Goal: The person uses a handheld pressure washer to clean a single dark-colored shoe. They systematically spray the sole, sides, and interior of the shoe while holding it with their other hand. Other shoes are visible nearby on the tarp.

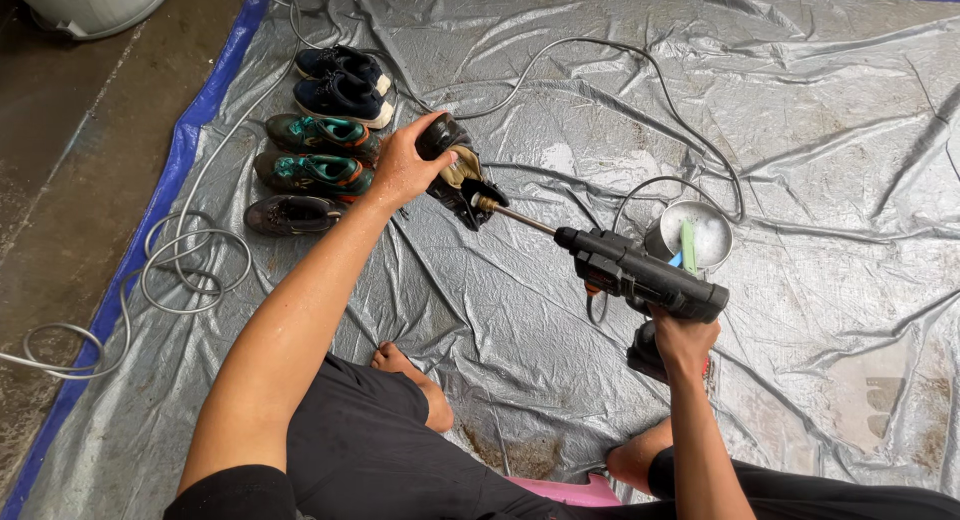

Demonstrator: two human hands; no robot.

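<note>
Head view: left hand (pixel 398 170) tilts black shoe (pixel 452 170) (spray gun (pixel 630 270) nozzle inside).

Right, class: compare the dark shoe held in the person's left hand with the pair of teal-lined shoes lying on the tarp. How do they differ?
The dark shoe is gripped by the left hand; the teal-lined shoes lie untouched. The dark shoe is black with a tan lining, the pair dark green with teal inside. The dark shoe is tilted with the nozzle of the spray gun at its opening; the pair lie side by side in the row. Both are on the grey tarp.
</note>
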